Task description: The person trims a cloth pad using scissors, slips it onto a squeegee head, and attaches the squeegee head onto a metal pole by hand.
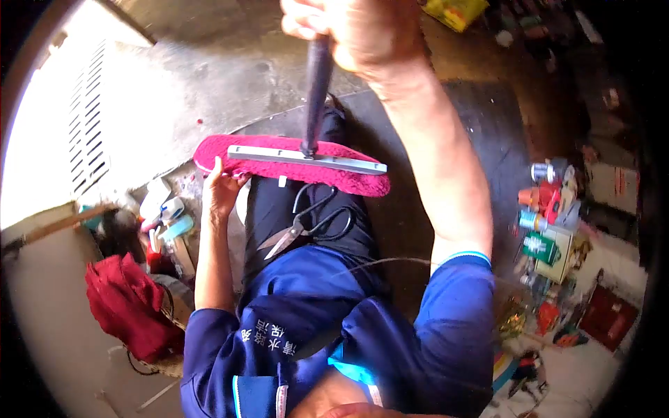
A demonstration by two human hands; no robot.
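A flat mop head with a red fluffy pad and a grey bar lies across above my legs. My right hand is closed round its dark handle at the top of the view. At the pad's left end, my left hand grips the pad's lower edge, its fingers partly hidden by the pad. Black-handled scissors rest on my lap just below the pad, their blades pointing lower left.
Bottles and small items crowd the floor at left, near a red cloth on a basket. Cans, a green box and other clutter lie at right. A yellow bag is at the top.
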